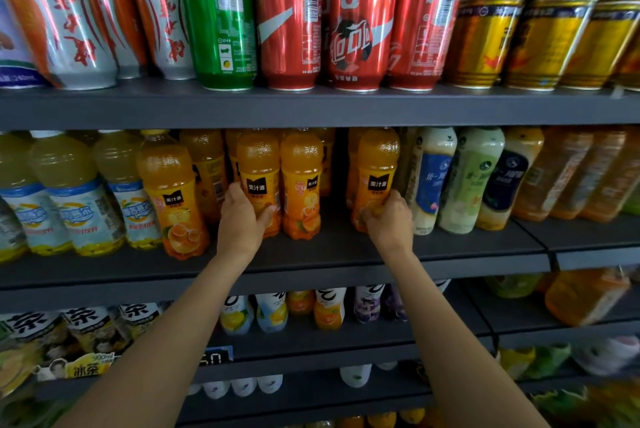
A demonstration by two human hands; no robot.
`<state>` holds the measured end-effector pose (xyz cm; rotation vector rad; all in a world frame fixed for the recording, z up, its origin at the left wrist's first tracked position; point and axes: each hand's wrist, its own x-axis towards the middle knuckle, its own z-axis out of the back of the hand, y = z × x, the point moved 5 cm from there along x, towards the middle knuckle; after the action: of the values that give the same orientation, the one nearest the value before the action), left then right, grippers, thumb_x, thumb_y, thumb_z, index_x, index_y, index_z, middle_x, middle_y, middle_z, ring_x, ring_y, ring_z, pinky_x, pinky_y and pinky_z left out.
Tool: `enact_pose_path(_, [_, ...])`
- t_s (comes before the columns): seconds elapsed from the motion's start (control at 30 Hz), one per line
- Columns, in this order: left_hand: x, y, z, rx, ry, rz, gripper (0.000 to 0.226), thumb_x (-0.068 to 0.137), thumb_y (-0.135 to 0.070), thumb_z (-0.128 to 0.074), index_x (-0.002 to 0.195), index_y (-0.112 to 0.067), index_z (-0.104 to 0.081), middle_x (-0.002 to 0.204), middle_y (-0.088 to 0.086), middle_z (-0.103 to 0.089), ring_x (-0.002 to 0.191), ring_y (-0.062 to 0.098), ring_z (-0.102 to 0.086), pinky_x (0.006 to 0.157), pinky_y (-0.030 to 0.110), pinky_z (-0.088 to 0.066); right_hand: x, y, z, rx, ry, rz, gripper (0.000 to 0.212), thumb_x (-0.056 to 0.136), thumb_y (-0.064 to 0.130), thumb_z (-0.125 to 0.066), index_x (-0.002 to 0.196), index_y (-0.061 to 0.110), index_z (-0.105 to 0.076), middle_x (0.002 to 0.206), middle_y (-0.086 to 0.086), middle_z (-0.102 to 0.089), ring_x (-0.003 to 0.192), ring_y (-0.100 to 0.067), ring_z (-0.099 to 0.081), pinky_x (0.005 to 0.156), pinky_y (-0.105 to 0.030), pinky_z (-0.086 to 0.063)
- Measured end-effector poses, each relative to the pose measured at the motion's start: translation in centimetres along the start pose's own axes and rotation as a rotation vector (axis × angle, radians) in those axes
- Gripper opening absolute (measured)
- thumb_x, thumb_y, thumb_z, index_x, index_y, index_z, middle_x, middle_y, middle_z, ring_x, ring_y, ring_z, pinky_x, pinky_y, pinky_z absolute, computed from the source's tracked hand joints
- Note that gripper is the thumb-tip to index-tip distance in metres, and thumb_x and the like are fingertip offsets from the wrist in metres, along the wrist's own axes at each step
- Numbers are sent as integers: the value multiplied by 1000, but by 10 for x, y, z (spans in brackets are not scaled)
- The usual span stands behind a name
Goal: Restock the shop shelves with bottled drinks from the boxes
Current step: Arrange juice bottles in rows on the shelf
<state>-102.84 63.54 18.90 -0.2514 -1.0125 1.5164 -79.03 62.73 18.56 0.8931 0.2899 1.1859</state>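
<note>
Several orange juice bottles stand on the dark middle shelf (311,254). My left hand (242,216) is wrapped around the lower part of one orange juice bottle (258,171) left of centre. My right hand (389,220) grips the base of another orange juice bottle (377,168) further right. Between them stands a third orange bottle (301,182), untouched, and a dark gap (341,178) lies to its right. Both held bottles are upright and rest on the shelf.
Yellow drink bottles (72,192) fill the shelf's left part; white and green milk-tea bottles (464,178) stand right of my right hand. Red, green, silver and gold cans (360,22) line the shelf above. Lower shelves hold tea and small fruit drink bottles (329,310).
</note>
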Motion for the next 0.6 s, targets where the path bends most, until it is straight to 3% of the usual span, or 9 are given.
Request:
enact_pose_path(0.1, [0,1,0,1,0,5,65,82,-20,-67,132,-2,-31,136,17,-41,129,30,-38,103,39,-35,-14,3,4,17,-89,25,54,87,22,-62,131,5,-37,132,-12,-44,118,-30,-47,87,-39,-42])
enact_pose_path(0.2, [0,2,0,3,-2,-1,65,83,-20,-67,133,-2,-30,137,17,-41,129,30,-38,103,39,-35,-39,13,10,67,-269,152,47,89,26,-60,128,6,-42,130,-9,-41,110,-26,-51,76,-34,-44])
enact_pose_path(0.27, [-1,2,0,7,-8,-7,64,84,-21,-66,133,-2,-30,137,17,-41,129,30,-38,102,38,-36,-46,26,-2,81,-203,264,45,88,32,-60,123,7,-47,125,-7,-46,105,-22,-54,74,-29,-43])
enact_pose_path(0.37, [0,1,0,35,-11,-7,62,85,-22,-64,133,-2,-31,136,17,-42,127,31,-39,102,39,-36,-41,49,-33,55,-9,351,63,83,43,-64,131,10,-42,126,-5,-47,106,-20,-55,78,-31,-49])
enact_pose_path(0.47, [-2,1,2,91,-23,-18,61,86,-22,-63,134,-1,-31,135,18,-41,127,32,-39,102,40,-36,-30,63,-58,26,90,318,73,79,42,-68,134,6,-36,130,-10,-46,122,-25,-43,94,-34,-42])
enact_pose_path(0.6, [-2,6,9,167,-58,11,62,87,-23,-61,135,0,-29,133,20,-41,125,33,-40,101,40,-36,-24,64,-74,125,169,241,60,77,36,-73,118,5,-42,120,-14,-56,114,-30,-53,91,-43,-48])
